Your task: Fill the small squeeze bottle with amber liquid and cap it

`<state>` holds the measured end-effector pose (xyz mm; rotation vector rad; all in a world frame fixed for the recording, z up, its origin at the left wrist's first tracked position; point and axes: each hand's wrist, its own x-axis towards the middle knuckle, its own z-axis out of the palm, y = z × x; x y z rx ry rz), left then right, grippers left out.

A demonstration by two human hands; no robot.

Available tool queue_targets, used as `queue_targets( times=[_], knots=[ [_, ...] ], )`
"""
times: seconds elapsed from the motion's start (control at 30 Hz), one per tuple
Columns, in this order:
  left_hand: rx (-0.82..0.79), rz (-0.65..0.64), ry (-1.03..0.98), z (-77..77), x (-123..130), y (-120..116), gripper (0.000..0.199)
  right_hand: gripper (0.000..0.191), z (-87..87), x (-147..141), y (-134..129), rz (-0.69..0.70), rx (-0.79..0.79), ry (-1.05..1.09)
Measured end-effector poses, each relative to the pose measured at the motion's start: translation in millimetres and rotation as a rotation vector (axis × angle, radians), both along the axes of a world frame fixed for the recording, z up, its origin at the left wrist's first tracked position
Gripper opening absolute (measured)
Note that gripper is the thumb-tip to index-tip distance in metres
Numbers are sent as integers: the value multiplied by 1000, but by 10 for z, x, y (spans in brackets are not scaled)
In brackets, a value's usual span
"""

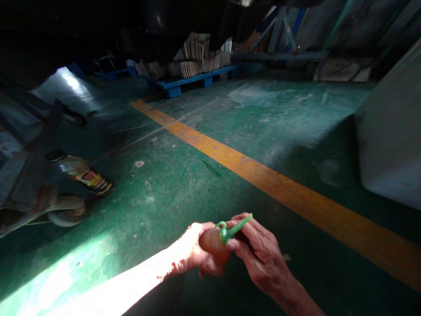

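Note:
A squeeze bottle (215,245) with cloudy orange-brown contents sits in my left hand (197,250), whose fingers wrap around its body. Its green spout cap (225,235) has a long thin nozzle that points up and to the right, and a small green loop on the left. My right hand (258,250) closes on the cap from the right, thumb at its base and fingers behind the nozzle. Bright sunlight washes out my left forearm. The lower part of the bottle is in shadow and partly covered by my left hand.
On the left, a glass bottle (86,174) with a dark cap leans by a cart wheel (67,210). A yellow line (230,157) crosses the green floor (177,184). Stacked cardboard (195,50) lies on a blue pallet (197,79). A large pale container (391,131) stands at right.

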<state>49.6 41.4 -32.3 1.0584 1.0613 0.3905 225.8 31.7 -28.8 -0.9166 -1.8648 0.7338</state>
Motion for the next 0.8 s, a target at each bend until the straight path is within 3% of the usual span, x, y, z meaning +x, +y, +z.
queue_targets(
  times=[0.1,0.27,0.33,0.4,0.47,0.57,0.67,0.73,0.8],
  knots=[
    [50,76,84,10,53,-44,60,11,-50,-145,-86,-202,75,-25],
    [443,178,399,55,121,-102,40,20,-109,-281,-144,-549,123,-65],
    [442,163,398,35,104,-87,41,24,-126,-223,-129,-481,-70,23],
    [293,129,287,-7,62,-58,50,27,-138,-109,-101,-310,-325,167],
    [120,101,151,-42,12,-29,59,26,-134,18,-61,-187,-417,258],
    [-52,19,-22,-44,-47,5,61,30,-75,149,10,-50,-236,137],
    [-86,-81,-97,-5,-76,35,60,21,13,175,67,157,-68,-50],
    [-86,-112,-90,13,-74,43,58,18,40,140,73,161,4,-102],
    [-70,-92,-33,19,-45,26,57,15,22,65,48,63,72,-126]
  ],
)
